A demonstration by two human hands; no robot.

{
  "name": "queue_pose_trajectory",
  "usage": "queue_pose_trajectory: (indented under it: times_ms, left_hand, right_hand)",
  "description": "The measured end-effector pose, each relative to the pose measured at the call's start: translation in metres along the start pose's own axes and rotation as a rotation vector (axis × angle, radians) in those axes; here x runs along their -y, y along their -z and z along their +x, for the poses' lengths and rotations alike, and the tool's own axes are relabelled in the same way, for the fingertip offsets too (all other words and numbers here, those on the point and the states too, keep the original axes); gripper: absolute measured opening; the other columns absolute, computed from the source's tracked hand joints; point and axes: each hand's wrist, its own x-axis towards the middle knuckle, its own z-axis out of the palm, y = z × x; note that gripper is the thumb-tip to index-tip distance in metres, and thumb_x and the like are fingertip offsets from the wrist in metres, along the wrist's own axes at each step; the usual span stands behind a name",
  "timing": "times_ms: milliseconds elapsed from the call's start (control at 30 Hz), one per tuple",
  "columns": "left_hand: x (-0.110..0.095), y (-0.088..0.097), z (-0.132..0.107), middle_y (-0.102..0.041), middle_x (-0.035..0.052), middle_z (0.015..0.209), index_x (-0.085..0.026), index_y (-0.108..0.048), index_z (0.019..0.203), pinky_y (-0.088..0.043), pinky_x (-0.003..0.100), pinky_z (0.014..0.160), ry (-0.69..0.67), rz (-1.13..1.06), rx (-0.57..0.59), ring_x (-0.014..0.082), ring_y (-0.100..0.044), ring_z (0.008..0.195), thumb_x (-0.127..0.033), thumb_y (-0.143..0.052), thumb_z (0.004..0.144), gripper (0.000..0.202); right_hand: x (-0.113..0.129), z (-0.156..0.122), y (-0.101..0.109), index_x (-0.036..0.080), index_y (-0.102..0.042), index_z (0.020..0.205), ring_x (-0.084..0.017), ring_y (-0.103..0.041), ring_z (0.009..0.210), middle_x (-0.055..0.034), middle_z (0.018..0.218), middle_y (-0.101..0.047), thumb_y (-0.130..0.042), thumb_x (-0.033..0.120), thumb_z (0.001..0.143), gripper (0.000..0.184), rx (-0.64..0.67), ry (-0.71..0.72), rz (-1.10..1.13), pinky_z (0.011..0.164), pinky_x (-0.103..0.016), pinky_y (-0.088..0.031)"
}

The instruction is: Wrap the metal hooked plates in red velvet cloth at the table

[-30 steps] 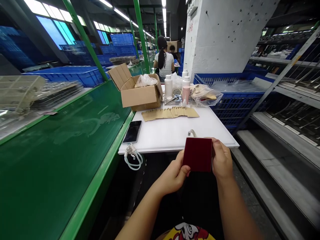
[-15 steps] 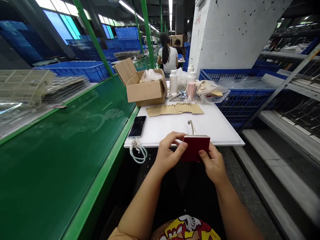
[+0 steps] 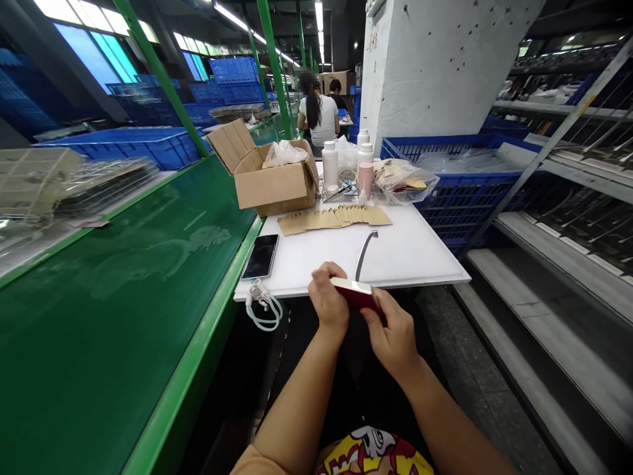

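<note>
A dark red flat block with a white edge, perhaps a small book or box, is held above my lap at the table's near edge. My left hand is closed around its left end, with the thumb raised. At the other end my right hand grips it, thumb on the near face. Just beyond it, a thin curved grey strip with a small metal end lies on the white table. Whether that strip joins the block is hidden. Farther back, brown paper pieces overlap in a row.
A phone and a pale blue cord are at the table's left edge. Behind stand an open carton, white bottles and a pink bottle. A green conveyor runs left; metal racks and a blue crate stand right.
The red block has tilted so its white top edge shows more, and both hands have shifted left with it. My left thumb has lifted off its face. The whole view has turned slightly.
</note>
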Motion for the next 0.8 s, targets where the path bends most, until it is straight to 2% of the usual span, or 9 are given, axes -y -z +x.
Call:
queue_pose_trajectory:
  times_ms: [100,233,367,433,500,600,667,733,800]
  left_hand:
    - [0.003,-0.002,0.01,-0.038,0.0005,0.044,-0.018,-0.041,0.046,-0.027,0.025,0.047,0.122,-0.222,-0.052,0.0105,-0.035,0.044,-0.065,-0.025,0.09,0.067]
    - [0.001,0.002,0.015,-0.035,-0.0004,0.043,-0.017,-0.038,0.045,-0.028,0.023,0.045,0.314,-0.457,0.013,0.0091,-0.035,0.041,-0.06,-0.033,0.091,0.063]
    - [0.003,0.001,0.007,-0.034,-0.0024,0.045,-0.017,-0.035,0.049,-0.031,0.022,0.044,0.426,-0.534,0.027,0.0084,-0.036,0.039,-0.059,-0.034,0.091,0.059]
    - [0.009,-0.004,0.004,-0.032,-0.0034,0.045,-0.018,-0.033,0.051,-0.03,0.022,0.042,0.443,-0.531,0.023,0.0084,-0.035,0.038,-0.062,-0.033,0.09,0.059]
    - [0.018,-0.008,0.002,-0.039,-0.0028,0.05,-0.017,-0.039,0.056,-0.034,0.022,0.044,0.417,-0.467,0.009,0.0087,-0.041,0.042,-0.065,-0.03,0.089,0.059]
    - [0.028,-0.006,0.002,-0.058,0.0031,0.08,-0.017,-0.053,0.083,-0.048,0.024,0.066,0.265,-0.276,0.001,0.0121,-0.059,0.071,-0.064,-0.035,0.088,0.051]
    - [0.028,0.002,0.003,-0.06,0.0059,0.101,-0.019,-0.053,0.098,-0.05,0.028,0.08,0.146,-0.126,0.009,0.0157,-0.061,0.094,-0.057,-0.046,0.087,0.04]
    - [0.028,0.009,0.01,-0.059,0.0048,0.105,-0.02,-0.052,0.101,-0.051,0.032,0.081,0.104,0.034,-0.002,0.0184,-0.061,0.099,-0.048,-0.051,0.085,0.031]
    - [0.032,0.005,0.022,-0.062,0.0002,0.099,-0.025,-0.052,0.098,-0.054,0.037,0.079,0.106,0.178,0.021,0.0216,-0.062,0.098,-0.04,-0.06,0.079,0.026]
  right_hand:
    - [0.005,-0.004,-0.01,0.023,-0.054,0.121,-0.022,-0.062,0.102,-0.009,0.107,-0.066,-0.056,0.019,0.087,0.034,-0.029,0.15,-0.008,0.089,-0.037,-0.053]
    - [0.002,-0.009,-0.02,0.023,-0.051,0.127,-0.024,-0.06,0.11,-0.0101,0.115,-0.064,-0.059,0.018,0.084,0.044,-0.063,0.177,0.029,0.092,-0.042,-0.053]
    - [-0.007,-0.017,-0.029,0.024,-0.048,0.134,-0.024,-0.06,0.113,-0.0094,0.121,-0.063,-0.055,0.016,0.087,0.048,-0.086,0.158,0.067,0.094,-0.042,-0.053]
    - [-0.011,-0.021,-0.031,0.025,-0.045,0.137,-0.023,-0.06,0.113,-0.0083,0.124,-0.062,-0.055,0.015,0.087,0.052,-0.099,0.148,0.064,0.093,-0.038,-0.054]
    - [-0.015,-0.023,-0.027,0.025,-0.045,0.138,-0.023,-0.062,0.109,-0.0075,0.124,-0.062,-0.056,0.015,0.087,0.053,-0.11,0.136,0.022,0.091,-0.036,-0.055]
    - [-0.022,-0.02,-0.003,0.024,-0.051,0.133,-0.024,-0.065,0.105,-0.0078,0.12,-0.064,-0.058,0.018,0.086,0.048,-0.193,0.088,-0.08,0.089,-0.036,-0.056]
    - [-0.03,-0.017,0.026,0.022,-0.056,0.128,-0.024,-0.064,0.106,-0.0084,0.118,-0.065,-0.059,0.02,0.086,0.042,-0.28,0.004,-0.131,0.091,-0.037,-0.055]
    - [-0.042,-0.017,0.063,0.02,-0.059,0.123,-0.024,-0.063,0.108,-0.0089,0.117,-0.066,-0.058,0.023,0.086,0.037,-0.369,-0.094,-0.154,0.094,-0.038,-0.053]
    - [-0.059,-0.023,0.104,0.019,-0.061,0.118,-0.023,-0.063,0.107,-0.0095,0.116,-0.066,-0.059,0.027,0.086,0.034,-0.464,-0.198,-0.163,0.095,-0.038,-0.052]
